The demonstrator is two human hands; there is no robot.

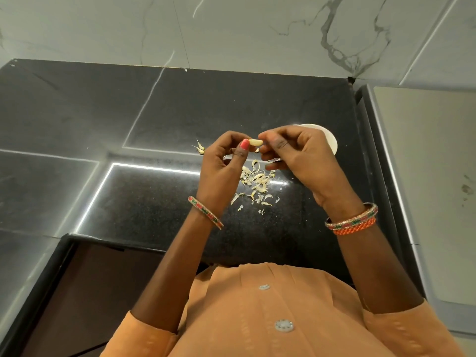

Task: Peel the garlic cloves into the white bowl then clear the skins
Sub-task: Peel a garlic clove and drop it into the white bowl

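A garlic clove [256, 142] is being held just above the middle of the frame, raised over the black counter [159, 197]. It is being pinched at its left end by the left hand [221, 171], whose thumb with its red-painted nail is being pressed against the clove while the other fingers are being kept curled beside it. The clove's right end is being gripped by the fingertips of the right hand [296, 158], which is being held curled just right of centre; a small pale scrap is showing under those fingers, though whether it is skin is not being shown clearly. The clove is looking pale and smooth along the part that is in view.

The white bowl [327, 139] is being largely covered by the right hand, with only its rim showing at the right of the hand, so its contents are not being shown. A heap of garlic skins [257, 182] is lying on the counter below and between the two hands, near the centre of the frame, and a few more skins [200, 148] are lying just left of the left hand.

Patterned bangles [351, 219] are being worn on both wrists, and an orange garment [270, 318] with pale buttons is filling the bottom of the frame. Marble-patterned wall tiles [244, 29] are running across the top.
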